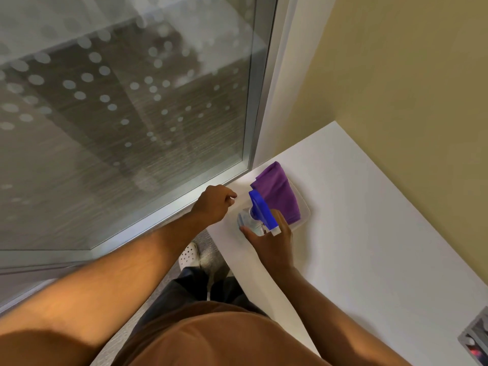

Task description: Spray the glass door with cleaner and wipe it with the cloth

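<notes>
The glass door (118, 114), with frosted dots and a metal frame, fills the left of the view. A clear spray bottle (260, 207) with a blue head stands at the near end of a clear tray (305, 207) on the white table (369, 233). A folded purple cloth (277, 188) lies in the tray just behind the bottle. My right hand (274, 244) wraps the bottle, thumb on its left side and fingers on its right under the trigger. My left hand (214, 204) is curled shut and holds nothing, hovering at the table's corner beside the door frame.
A yellow wall (409, 75) runs behind the table. The door's metal frame (184, 191) meets the table's far left corner. My white shoe (188, 253) stands on the grey floor below. A small dark object (475, 339) lies at the table's near right edge.
</notes>
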The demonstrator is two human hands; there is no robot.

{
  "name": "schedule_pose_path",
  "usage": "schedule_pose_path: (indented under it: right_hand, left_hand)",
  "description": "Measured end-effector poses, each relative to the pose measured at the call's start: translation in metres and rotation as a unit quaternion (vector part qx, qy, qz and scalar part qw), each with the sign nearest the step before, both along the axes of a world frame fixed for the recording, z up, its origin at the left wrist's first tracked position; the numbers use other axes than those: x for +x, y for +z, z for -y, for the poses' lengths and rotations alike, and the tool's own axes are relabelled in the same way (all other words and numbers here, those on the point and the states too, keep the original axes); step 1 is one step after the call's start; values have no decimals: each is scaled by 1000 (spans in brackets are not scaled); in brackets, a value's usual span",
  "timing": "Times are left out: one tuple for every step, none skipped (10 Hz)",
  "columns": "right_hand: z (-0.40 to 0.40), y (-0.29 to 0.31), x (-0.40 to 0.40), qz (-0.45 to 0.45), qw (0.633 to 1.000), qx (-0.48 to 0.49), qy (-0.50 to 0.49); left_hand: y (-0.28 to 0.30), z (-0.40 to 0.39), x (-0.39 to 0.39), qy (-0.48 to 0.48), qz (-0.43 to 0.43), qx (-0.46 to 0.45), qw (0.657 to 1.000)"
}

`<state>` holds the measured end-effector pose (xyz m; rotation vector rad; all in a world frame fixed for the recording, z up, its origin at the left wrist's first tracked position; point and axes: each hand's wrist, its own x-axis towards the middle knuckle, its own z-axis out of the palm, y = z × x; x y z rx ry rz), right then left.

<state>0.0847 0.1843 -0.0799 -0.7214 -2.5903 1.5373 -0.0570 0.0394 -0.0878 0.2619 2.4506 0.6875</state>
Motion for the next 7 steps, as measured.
schedule_pose_path:
  right_hand:
    - [3, 9, -1, 26, 1000, -3, 11]
    - [5, 15, 2, 25, 999, -19, 17]
    - [6, 2, 4, 11, 999, -43, 0]
    - [9, 2, 4, 16, 999, -48, -3]
    - [10, -1, 3, 14, 999, -44, 3]
    - [11, 5, 3, 33, 998, -30, 35]
    - [2, 9, 7, 49, 997, -14, 64]
  left_hand:
    - [1, 0, 1, 4, 0, 4, 1000]
    - [2, 0, 2, 3, -1, 6, 1000]
    - [2, 0, 3, 6, 4, 14, 1000]
    - [1, 0, 4, 5, 6, 17, 1000]
    - [4, 1, 4, -5, 5, 18, 1000]
    - [8, 6, -3, -19, -8, 21, 1000]
    - [18, 12, -12, -28, -74, 33, 996]
